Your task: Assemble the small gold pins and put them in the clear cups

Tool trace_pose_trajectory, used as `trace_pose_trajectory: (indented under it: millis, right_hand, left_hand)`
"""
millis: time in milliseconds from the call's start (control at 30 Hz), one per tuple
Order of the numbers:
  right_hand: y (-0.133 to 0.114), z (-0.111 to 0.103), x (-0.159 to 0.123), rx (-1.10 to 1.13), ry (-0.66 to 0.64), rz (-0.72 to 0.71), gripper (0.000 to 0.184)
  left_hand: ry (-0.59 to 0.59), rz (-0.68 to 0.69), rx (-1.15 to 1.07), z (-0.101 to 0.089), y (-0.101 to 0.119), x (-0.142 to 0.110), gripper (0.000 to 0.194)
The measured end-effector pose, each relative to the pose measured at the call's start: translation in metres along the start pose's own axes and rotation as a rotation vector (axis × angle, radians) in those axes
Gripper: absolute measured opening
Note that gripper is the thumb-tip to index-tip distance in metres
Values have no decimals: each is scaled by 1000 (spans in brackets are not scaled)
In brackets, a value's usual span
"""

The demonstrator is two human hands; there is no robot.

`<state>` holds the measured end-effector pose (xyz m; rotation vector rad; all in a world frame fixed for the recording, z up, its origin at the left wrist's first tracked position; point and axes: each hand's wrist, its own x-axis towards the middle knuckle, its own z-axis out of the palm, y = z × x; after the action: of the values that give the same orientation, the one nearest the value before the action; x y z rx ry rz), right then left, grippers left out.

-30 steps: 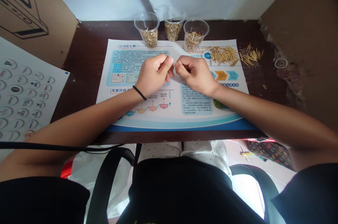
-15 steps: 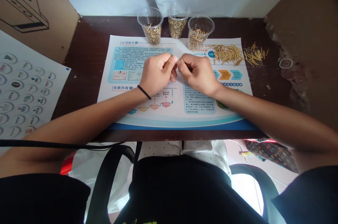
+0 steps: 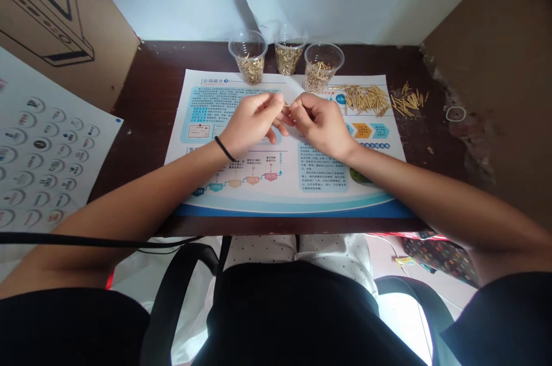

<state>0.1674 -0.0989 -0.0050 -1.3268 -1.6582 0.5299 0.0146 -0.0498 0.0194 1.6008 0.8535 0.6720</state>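
Observation:
Over the printed sheet (image 3: 267, 202), my two hands nearly meet at the fingertips. A small thin gold-coloured metal pin (image 3: 287, 105) shows between them. My left hand (image 3: 256, 118), with a black band at its wrist, pinches one end with thumb and forefinger; its other fingers are loosely curled. At the other end, my right hand (image 3: 323, 123) is closed in a pinch, its remaining fingers folded. Behind the hands stand three clear plastic cups, a left cup (image 3: 250, 48), a middle cup (image 3: 288, 44) and a right cup (image 3: 324, 56), holding small gold-coloured metal parts.
A pile of long gold pins (image 3: 366, 100) lies on the sheet's right side, and a smaller pile (image 3: 409, 101) sits on the dark table (image 3: 150, 75). Cardboard (image 3: 56, 15) stands at left, above another printed sheet (image 3: 47, 153). A pale ring (image 3: 456, 114) lies far right.
My fingertips have drawn slightly apart, and the gold pin now shows between them. My left hand's lower fingers have uncurled a little. The whole view has shifted slightly.

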Motion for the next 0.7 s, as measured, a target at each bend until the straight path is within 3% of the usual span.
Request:
trace_pose_trajectory:
  millis: [300,700]
  right_hand:
    - [1,-3,-2,209,-103,48,36]
    - [-1,-4,-2,-19,-37,-122,39]
  left_hand:
    - [25,81,63,-5,-7,0,25]
    - [15,244,205,-2,-9,1,28]
